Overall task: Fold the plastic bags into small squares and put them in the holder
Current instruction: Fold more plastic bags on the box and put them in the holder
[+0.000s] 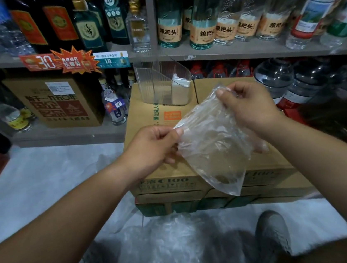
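1. Ref. landmark: the cardboard box (143,117) is sitting on top of a stack of similar cartons on the floor, directly in front of the person. All positions below are given w.r.t. this box.
2. The plastic bag (213,148), clear and crinkled, is hanging in the air above the box top. Its upper edge is being stretched btw. both hands and its lower corner is dangling past the box's near edge.
3. The left hand (155,146) is hovering over the near-left part of the box. It is pinching the bag's left edge btw. thumb and forefinger, w/ the other fingers curled underneath.
4. The right hand (245,105) is hovering over the centre-right of the box, farther back than the left. It is pinching the bag's top corner btw. thumb and fingertips.
5. The holder (152,84), clear and ribbed, is standing upright at the far edge of the box top. Pale material is lying low in its right compartment; what it is cannot be told.
6. A heap of clear bags (172,239) is lying on the floor on the near side of the box, w/ a grey shoe (273,234) just right of it.
7. A shelf (245,49) w/ bottles (200,26) is running behind the box.
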Demonstrator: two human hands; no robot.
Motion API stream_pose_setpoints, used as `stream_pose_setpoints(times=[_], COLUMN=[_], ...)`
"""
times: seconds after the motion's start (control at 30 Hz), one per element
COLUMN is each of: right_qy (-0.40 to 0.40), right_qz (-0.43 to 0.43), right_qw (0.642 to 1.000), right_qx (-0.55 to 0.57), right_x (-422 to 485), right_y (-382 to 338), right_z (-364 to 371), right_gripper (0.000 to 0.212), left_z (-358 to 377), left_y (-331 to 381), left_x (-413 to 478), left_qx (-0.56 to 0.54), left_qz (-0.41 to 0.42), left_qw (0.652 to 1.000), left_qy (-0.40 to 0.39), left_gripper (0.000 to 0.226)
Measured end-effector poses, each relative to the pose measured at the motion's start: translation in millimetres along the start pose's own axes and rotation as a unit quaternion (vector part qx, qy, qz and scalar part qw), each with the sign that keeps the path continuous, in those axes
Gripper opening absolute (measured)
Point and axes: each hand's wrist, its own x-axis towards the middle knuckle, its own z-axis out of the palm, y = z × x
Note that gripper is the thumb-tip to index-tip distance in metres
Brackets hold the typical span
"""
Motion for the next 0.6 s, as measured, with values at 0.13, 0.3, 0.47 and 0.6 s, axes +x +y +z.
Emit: stream_pose_setpoints(times=[0.13,0.3,0.47,0.6], right_qy=[-0.032,-0.072,0.005,-0.257], right_qz=[-0.046,-0.052,-0.051,0.050], right_qw=[0.998,0.993,0.993,0.956], right_qx=[-0.041,-0.075,-0.107,-0.130], right_x=[5.7,8.1,0.5,-20.3], right_y=[0.7,-2.2,-5.6,-0.8], right_z=[6.4,6.6,-17.4,-33.3], right_gripper=[0.028,0.031,0.018,0.010], left_z=[1.1,-3.3,-22.3,-29.4], left_y=[-1.4,-4.7,-10.1,-21.8], left_x=[1.8,7.2,16.8,19.1], left_qx=[-0.068,-0.058,-0.119,-0.121], left_qz=[-0.033,-0.068,-0.093,-0.101], left_qw=[0.997,0.996,0.984,0.979], left_qy=[-0.023,-0.010,0.095,0.132], left_gripper=[0.026,0.010,0.011,0.027])
